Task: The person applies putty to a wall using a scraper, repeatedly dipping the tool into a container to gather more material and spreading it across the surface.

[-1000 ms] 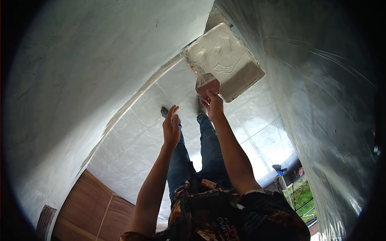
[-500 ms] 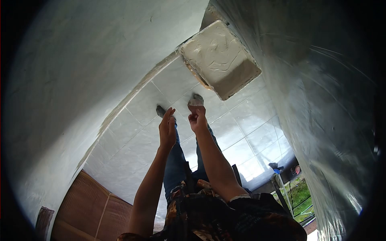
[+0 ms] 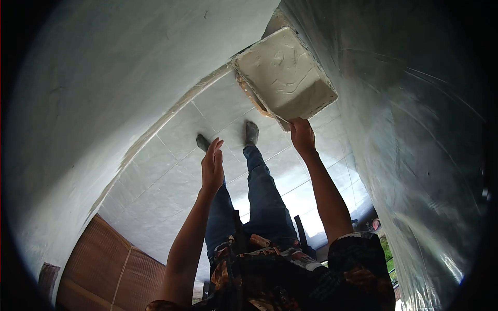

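Note:
My right hand [image 3: 302, 136] is closed at the near corner of a rectangular tub [image 3: 326, 107]. From its fingers a thin, pale, flat-edged tool [image 3: 281, 119] points left, seen nearly edge-on; I cannot tell its exact kind. Smooth off-white plaster [image 3: 280, 62] fills much of the tub, with curved marks in its surface and a shadow over the near part. My left hand [image 3: 212, 165] is raised in front of my left leg, fingers stretched out and turned side-on, holding nothing.
A pale curved-looking wall [image 3: 129, 67] rises on the left, and clear plastic sheeting [image 3: 415, 155] hangs on the right. My feet stand on the tiled floor [image 3: 176, 140] between them. A brown ribbed panel [image 3: 98, 264] is at the lower left.
My right hand has moved from in front of my right foot out to the right, to the tub's near corner. My left hand has barely shifted and stays open.

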{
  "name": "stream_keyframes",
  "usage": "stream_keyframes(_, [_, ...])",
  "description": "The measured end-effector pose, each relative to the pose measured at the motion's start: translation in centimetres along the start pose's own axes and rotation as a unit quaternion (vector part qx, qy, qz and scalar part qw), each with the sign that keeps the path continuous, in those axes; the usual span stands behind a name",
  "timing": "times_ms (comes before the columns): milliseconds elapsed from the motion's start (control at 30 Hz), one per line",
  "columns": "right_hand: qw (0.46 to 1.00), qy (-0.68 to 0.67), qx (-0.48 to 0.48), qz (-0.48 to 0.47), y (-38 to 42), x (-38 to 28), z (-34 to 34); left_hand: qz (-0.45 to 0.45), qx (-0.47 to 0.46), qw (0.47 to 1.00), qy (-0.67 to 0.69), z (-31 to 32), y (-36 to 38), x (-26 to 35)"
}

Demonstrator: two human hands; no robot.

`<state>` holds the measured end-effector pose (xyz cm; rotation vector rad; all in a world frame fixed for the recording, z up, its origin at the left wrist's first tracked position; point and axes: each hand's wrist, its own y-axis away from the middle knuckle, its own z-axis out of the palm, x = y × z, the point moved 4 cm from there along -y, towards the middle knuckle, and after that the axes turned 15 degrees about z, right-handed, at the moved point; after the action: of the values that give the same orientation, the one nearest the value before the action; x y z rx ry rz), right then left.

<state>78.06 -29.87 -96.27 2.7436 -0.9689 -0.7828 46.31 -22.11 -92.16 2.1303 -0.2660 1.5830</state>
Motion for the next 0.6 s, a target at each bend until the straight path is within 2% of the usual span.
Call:
stream_keyframes(167, [0.998, 0.000, 0.008, -0.060, -2.4, -0.8, 2.6, 0.011, 0.010, 1.000, -0.009, -0.1, 0.4, -0.4])
stream_keyframes(400, [0.995, 0.048, -0.023, -0.084, -8.4, -4.8, 4.7, 0.017, 0.017, 1.000, -0.020, 0.0, 0.8, -0.7])
stream_keyframes(500, [0.995, 0.067, -0.032, -0.065, -10.3, -6.4, 5.7, -0.013, 0.015, 1.000, 0.006, 0.2, 1.0, -0.6])
stream_keyframes(567, [0.993, 0.070, -0.092, -0.005, -11.3, -6.6, 6.4, 0.001, 0.014, 1.000, 0.000, 0.5, 1.1, -0.9])
stream_keyframes(600, [0.993, 0.070, -0.092, -0.005, -11.9, -7.1, 5.8, 0.016, 0.014, 1.000, -0.005, 0.6, 1.0, -0.9])
